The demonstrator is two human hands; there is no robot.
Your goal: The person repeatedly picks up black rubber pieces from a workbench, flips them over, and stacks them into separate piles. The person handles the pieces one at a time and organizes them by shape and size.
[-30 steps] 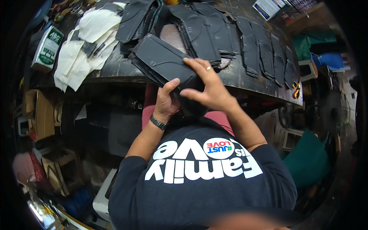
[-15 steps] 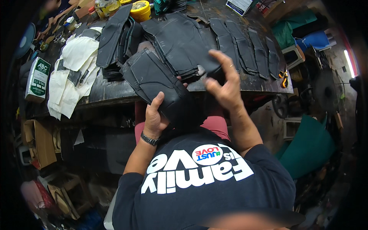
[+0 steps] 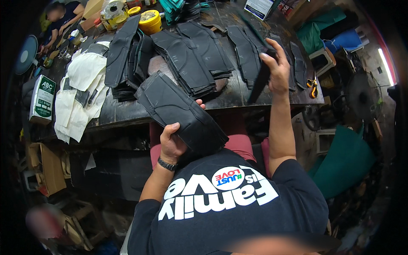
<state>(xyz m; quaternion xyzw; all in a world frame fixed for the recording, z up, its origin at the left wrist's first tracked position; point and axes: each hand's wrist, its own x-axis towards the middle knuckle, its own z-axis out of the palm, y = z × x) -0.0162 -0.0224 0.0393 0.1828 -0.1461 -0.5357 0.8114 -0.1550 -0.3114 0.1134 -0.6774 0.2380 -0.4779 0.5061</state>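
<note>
My left hand (image 3: 171, 143) grips a thick stack of black leather-like cut pieces (image 3: 182, 111), tilted over my lap at the table's front edge. Its thumb lies on top, and fingertips show at the far side. Up over the right part of the table, my right hand (image 3: 278, 70) pinches a single black piece (image 3: 260, 80) that hangs edge-on. Beneath and beside it lies a row of overlapping black pieces (image 3: 243, 53). Fanned black stacks (image 3: 187, 63) lie in the middle of the table, and a taller black pile (image 3: 125, 63) stands to their left.
White sheets (image 3: 85, 68) overhang the table's left edge beside a green-and-white can (image 3: 43, 98). Yellow tubs (image 3: 150, 22) and green pieces (image 3: 172, 10) stand at the back. Orange-handled pliers (image 3: 313, 88) lie at the right corner. A co-worker (image 3: 63, 19) sits at far left.
My right hand has moved up and right, away from the held stack, with a black piece in it. The left hand keeps its stack in nearly the same place.
</note>
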